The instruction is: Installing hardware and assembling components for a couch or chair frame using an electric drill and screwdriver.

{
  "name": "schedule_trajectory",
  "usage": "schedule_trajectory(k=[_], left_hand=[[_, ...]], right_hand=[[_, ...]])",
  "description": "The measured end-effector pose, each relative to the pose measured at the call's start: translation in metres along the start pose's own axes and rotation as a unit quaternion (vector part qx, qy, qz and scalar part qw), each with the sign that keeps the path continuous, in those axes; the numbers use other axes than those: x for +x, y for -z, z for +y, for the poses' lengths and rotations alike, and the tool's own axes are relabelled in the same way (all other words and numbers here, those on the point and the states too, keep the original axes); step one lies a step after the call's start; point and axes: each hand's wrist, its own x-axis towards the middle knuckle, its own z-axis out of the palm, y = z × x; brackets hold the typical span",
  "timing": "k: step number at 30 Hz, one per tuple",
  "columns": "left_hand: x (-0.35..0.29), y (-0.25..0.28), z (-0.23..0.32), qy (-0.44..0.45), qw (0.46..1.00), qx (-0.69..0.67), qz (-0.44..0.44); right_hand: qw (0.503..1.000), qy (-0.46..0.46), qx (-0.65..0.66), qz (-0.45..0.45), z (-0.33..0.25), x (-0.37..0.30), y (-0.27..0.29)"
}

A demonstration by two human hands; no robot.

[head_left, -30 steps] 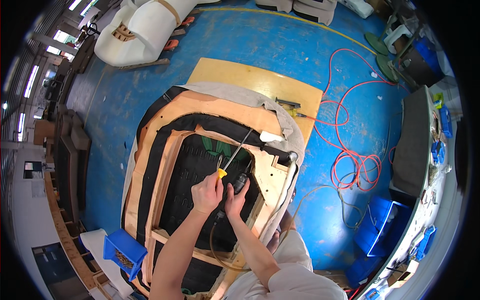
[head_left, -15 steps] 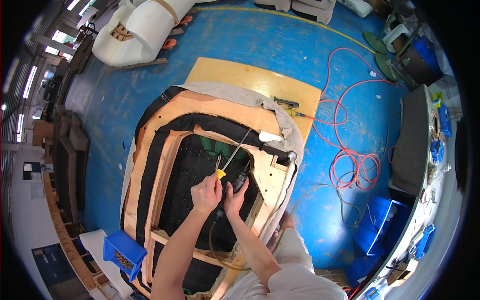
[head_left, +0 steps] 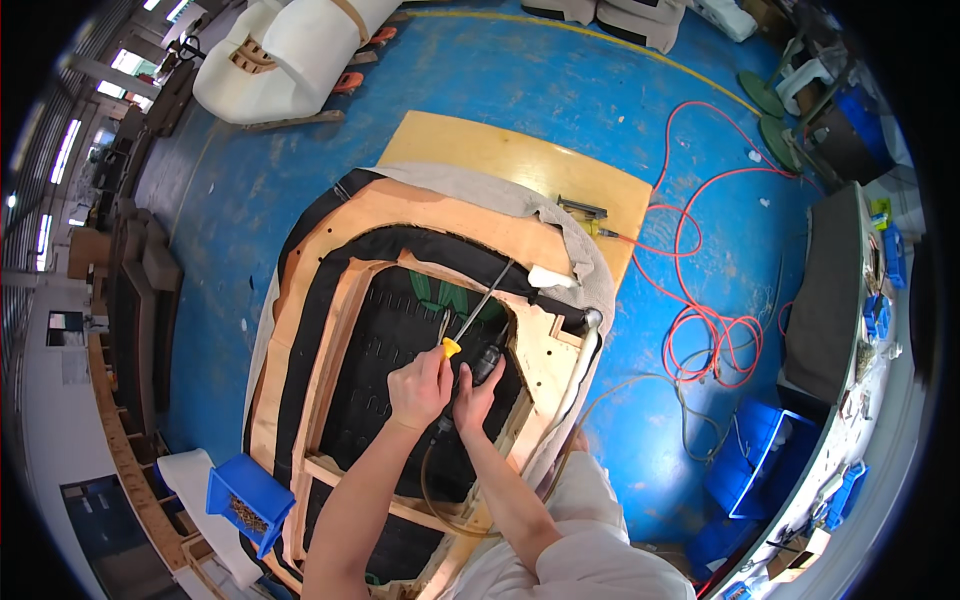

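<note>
Currently, both hands are close together near the middle of the view, just above the opening of the wooden frame (head_left: 470, 213). The left hand (head_left: 420, 390) is curled into a fist around the yellow handle of a screwdriver (head_left: 480, 312); its thin shaft points to the upper right, and the tip reaches the black cloth (head_left: 430, 243) along the inner edge of the frame. Whether this tip presses into the cloth, I cannot tell. Beside the handle, a slim metal piece (head_left: 443, 322) also stands out from this hand, but its kind is not clear. The right hand (head_left: 474, 402) is wrapped around a dark power tool (head_left: 487, 364), with the thumb on the left side and the fingers on the right. A thin brown hose (head_left: 424, 485) bends below it. Inside the opening are wavy springs and green straps (head_left: 437, 292) over a black sheet. Grey fabric (head_left: 470, 183) lies along the outer edge of the frame, at its top and right side. At the lower left of the view, a tilted blue box (head_left: 248, 478) holds small fasteners. Toward the upper centre, a yellow board (head_left: 550, 160) carries a dark air tool (head_left: 582, 208), and a red hose (head_left: 688, 290) goes from it over the blue floor (head_left: 640, 430).
</note>
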Motion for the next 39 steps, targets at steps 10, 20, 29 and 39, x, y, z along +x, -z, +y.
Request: schedule_trajectory(k=[10, 20, 29, 39], left_hand=[[0.009, 0.006, 0.002, -0.004, 1.0, 0.004, 0.003], [0.021, 0.021, 0.006, 0.004, 1.0, -0.002, -0.025], [0.123, 0.089, 0.052, 0.068, 0.962, 0.102, -0.245], [0.059, 0.162, 0.057, 0.152, 0.936, 0.148, -0.282]], right_hand=[[1.0, 0.008, -0.004, 0.001, 0.003, 0.004, 0.0], [1.0, -0.006, -0.002, -0.009, 0.001, 0.004, 0.0], [0.999, 0.024, 0.028, -0.018, 0.002, 0.0, 0.001], [1.0, -0.018, -0.013, -0.02, 0.002, 0.008, 0.007]])
